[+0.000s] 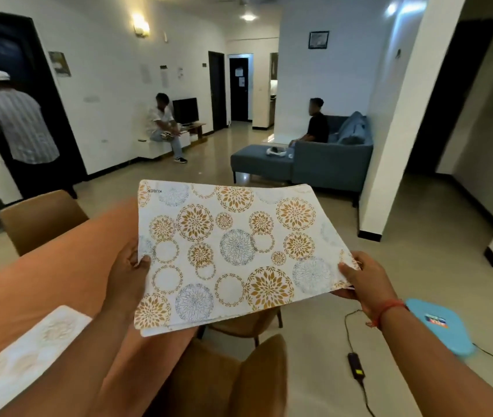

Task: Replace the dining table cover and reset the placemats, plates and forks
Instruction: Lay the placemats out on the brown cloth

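1. Head view, handling: the stack of placemats (233,251) looks light, thin and semi-stiff. It holds nearly flat, supported only at its two near corners, so it probably bends more than it droops. The sheets look smooth and could slide off one another; a pinch at opposite edges seems the sensible hold.
2. Grip: left hand (131,275) pinches the near left edge, thumb on top. Right hand (365,281) pinches the near right corner, fingers underneath.
3. Position: stack is held in the air past the table's edge, above a brown chair (233,377).
4. Appearance: white, with gold and grey floral roundels. One more placemat (25,359) already lies on the orange table cover (58,266).
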